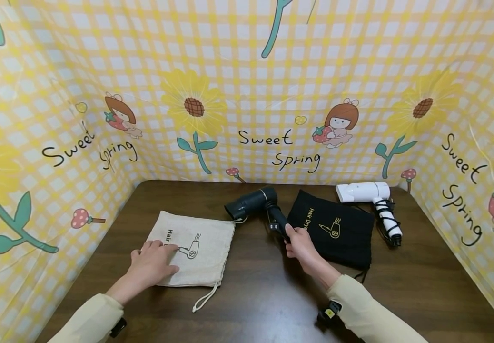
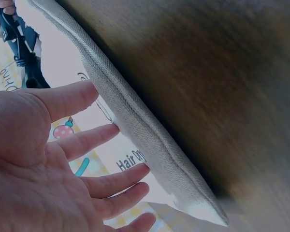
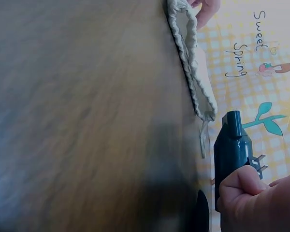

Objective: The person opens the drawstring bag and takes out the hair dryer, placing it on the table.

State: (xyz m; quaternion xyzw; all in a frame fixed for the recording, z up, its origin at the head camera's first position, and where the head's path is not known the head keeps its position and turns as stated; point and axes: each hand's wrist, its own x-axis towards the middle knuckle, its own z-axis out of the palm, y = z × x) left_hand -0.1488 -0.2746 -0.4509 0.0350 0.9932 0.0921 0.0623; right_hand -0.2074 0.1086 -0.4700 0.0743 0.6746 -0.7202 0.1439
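A beige drawstring bag (image 1: 206, 259), printed with a hair dryer drawing, lies flat on the left half of the table. My left hand (image 1: 152, 263) is over its left part, fingers spread. In the left wrist view the fingertips reach right to the bag's surface (image 2: 125, 106). My right hand (image 1: 303, 248) grips the handle of a dark hair dryer (image 1: 250, 203), its nozzle pointing left behind the bag. The cord and plug are bundled at its handle. In the right wrist view the bag's gathered mouth (image 3: 191, 63) faces the dark hair dryer (image 3: 229, 150).
Right of the dark dryer lies a black drawstring bag (image 1: 350, 233) with gold print. A white hair dryer (image 1: 364, 192), its black cord wound round the handle, lies at the back right. Yellow checked cloth (image 1: 247, 95) surrounds the brown table (image 1: 255, 305) at the back and sides.
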